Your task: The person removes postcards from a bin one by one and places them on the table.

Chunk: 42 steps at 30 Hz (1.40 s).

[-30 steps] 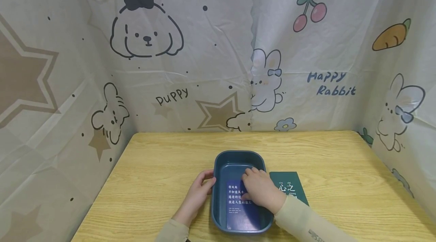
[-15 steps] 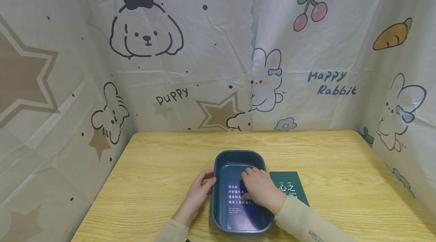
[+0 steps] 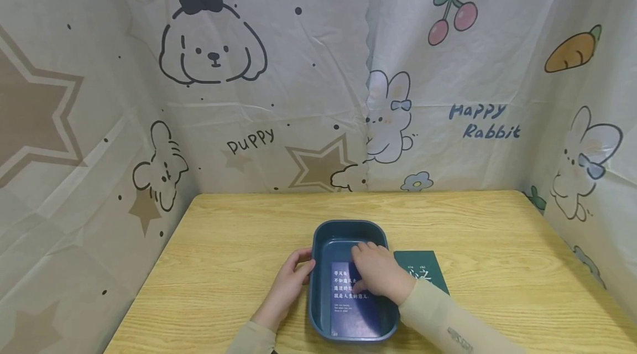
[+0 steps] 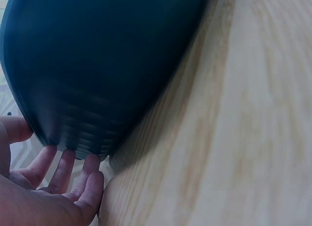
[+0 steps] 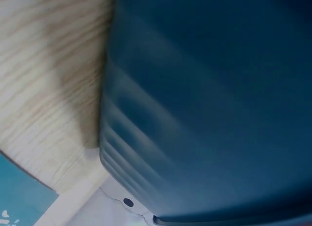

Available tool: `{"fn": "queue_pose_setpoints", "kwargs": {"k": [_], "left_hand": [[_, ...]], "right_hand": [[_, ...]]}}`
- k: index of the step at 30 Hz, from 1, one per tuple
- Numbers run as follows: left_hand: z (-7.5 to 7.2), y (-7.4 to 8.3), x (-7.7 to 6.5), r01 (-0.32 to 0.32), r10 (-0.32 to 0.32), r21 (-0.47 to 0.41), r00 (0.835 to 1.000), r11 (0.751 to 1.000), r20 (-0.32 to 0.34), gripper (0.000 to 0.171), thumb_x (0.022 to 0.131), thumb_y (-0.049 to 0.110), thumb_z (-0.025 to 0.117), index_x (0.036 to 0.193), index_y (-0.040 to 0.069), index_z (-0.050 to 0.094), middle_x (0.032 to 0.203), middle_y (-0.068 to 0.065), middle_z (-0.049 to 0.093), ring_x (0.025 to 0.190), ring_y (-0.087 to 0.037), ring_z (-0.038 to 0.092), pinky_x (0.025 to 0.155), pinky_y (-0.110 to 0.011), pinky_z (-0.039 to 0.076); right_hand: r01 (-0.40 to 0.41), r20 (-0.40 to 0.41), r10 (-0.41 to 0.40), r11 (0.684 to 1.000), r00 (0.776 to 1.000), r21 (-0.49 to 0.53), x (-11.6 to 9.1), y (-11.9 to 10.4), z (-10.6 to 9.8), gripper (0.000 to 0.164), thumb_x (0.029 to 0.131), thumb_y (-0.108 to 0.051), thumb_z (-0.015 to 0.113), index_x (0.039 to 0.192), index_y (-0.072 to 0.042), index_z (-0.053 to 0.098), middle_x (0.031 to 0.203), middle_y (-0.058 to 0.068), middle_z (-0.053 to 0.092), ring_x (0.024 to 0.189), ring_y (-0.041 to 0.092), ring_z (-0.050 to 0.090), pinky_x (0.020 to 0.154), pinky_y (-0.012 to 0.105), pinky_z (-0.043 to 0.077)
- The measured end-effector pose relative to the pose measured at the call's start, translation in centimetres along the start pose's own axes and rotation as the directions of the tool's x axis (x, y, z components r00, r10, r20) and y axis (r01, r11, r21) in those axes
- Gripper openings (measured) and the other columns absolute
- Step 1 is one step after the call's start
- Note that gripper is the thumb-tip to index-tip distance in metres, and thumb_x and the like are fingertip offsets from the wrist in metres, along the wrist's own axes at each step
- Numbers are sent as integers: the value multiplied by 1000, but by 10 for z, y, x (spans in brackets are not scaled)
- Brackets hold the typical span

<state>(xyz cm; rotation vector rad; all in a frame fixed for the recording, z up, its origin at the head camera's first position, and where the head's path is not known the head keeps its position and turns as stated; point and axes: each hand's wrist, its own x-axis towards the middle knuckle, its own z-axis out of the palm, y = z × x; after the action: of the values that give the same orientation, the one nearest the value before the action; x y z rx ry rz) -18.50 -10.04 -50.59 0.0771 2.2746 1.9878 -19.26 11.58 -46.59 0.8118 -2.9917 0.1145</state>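
A dark blue-green rectangular tray (image 3: pixel 349 231) with rounded corners and tall walls sits near the front of the table. Flat inside it lies a blue book (image 3: pixel 354 321) with white Chinese print on its cover. My left hand (image 3: pixel 292 282) touches the tray's outer left wall; in the left wrist view its fingers (image 4: pixel 62 172) reach to the wall and the thumb meets the rim. Reaching over the right wall, my right hand (image 3: pixel 380 274) grips the book's upper right part, thumb on the cover and fingers curled at the top edge. The fingertips are hidden.
A green book (image 3: pixel 438 276) with white characters lies just right of the tray, partly covered by the right forearm. The wooden table (image 3: pixel 239 243) runs back to a hung cloth (image 3: pixel 318 94) with cartoon prints, which also encloses both sides.
The right hand has shifted very slightly to the left, and its sleeve with it. The left hand, the tray and both books stay where they were.
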Motion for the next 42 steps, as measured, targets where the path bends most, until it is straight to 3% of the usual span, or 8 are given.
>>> {"fn": "queue_pose_setpoints", "kwargs": {"k": [15,19,24,32,42], "left_hand": [[-1,0,-2,-4,4,2,1000,1000,10,40,97,26,52,131,5,51,135,-19,50,112,-26,52,90,-42,50],[-1,0,-1,9,-9,0,1000,1000,6,39,97,25,52,131,7,51,135,-18,50,113,-26,52,91,-43,50],[0,1,-1,8,-8,-4,1000,1000,4,39,97,23,51,131,5,51,135,-19,50,112,-27,53,90,-43,50],[0,2,-2,-6,6,5,1000,1000,10,40,97,24,51,131,5,51,135,-20,50,111,-28,53,87,-39,50],[-1,0,-1,-2,2,-2,1000,1000,14,39,97,25,52,131,6,51,135,-19,50,113,-27,52,92,-46,50]], "right_hand": [[8,8,-9,1000,1000,28,2,2,-2,58,61,-47,83,98,-10,59,94,6,62,83,21,52,75,42,52],[7,5,-7,997,1000,80,2,3,-4,56,63,-44,83,103,-10,63,94,5,60,85,20,52,80,44,52],[22,-20,-19,983,1000,184,1,7,-9,40,72,-31,80,104,-10,66,95,4,60,87,19,54,80,43,54],[51,-53,-33,914,998,402,-2,16,-22,18,83,-11,71,100,-10,68,90,1,58,83,15,53,76,39,54],[-12,12,7,819,1000,573,-7,24,-33,17,86,-14,68,103,-16,66,89,-2,67,82,11,59,75,37,55]]}}
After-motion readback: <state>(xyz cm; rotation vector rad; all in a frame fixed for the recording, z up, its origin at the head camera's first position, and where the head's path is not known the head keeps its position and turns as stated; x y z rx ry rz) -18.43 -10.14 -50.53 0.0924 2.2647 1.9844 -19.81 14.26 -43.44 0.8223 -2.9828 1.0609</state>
